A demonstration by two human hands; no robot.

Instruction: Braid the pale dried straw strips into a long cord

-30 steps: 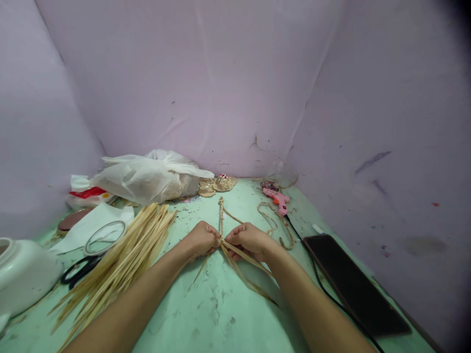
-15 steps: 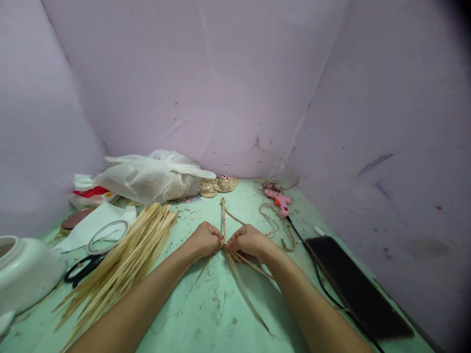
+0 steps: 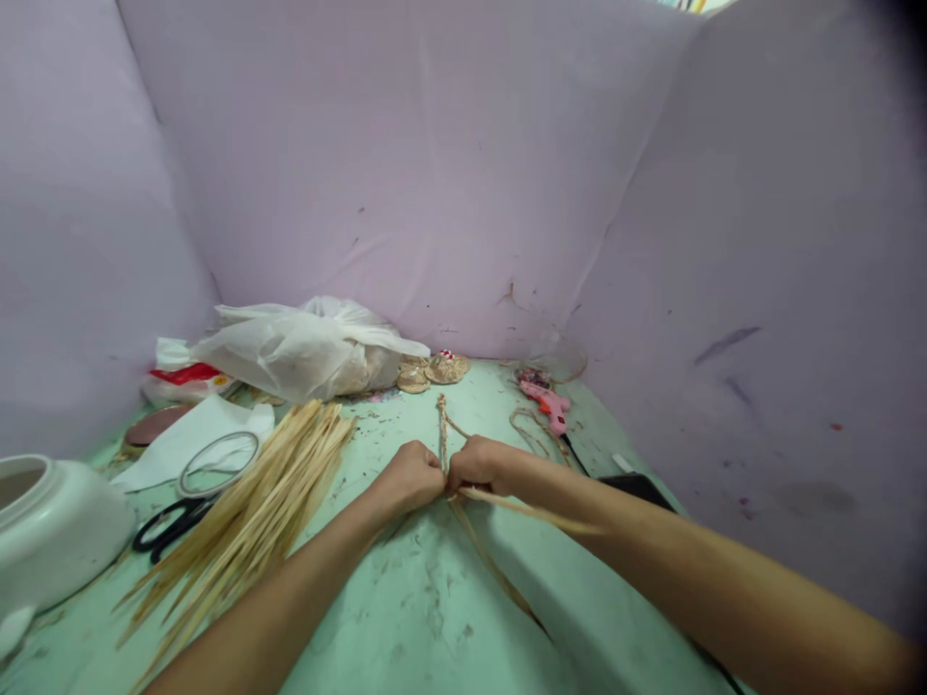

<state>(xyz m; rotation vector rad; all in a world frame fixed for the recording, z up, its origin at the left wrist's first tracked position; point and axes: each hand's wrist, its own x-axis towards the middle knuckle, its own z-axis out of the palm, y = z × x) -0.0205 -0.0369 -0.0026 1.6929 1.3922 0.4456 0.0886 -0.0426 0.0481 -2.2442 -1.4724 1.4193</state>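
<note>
A thin plaited straw cord [image 3: 440, 425] runs away from me on the green table [image 3: 406, 618]. My left hand [image 3: 409, 477] and my right hand [image 3: 474, 465] meet at its near end, both closed in a pinch on the loose straw strands [image 3: 499, 574]. One strand trails toward me across the table, another sticks out to the right over my right forearm. A bundle of dry straw strips [image 3: 250, 521] lies just left of my left arm.
Black scissors [image 3: 170, 521], a round wire-rimmed lid [image 3: 221, 451] on white paper, a white jar [image 3: 50, 526] and a white plastic bag [image 3: 304, 347] sit at the left. A pink glue gun [image 3: 548, 403], coiled cord and a dark phone [image 3: 637, 483] lie right. Purple cloth walls enclose the table.
My right forearm has lifted and swung across the lower right, covering most of the phone. The strands shifted under my hands, one now pointing right. The view tilted slightly.
</note>
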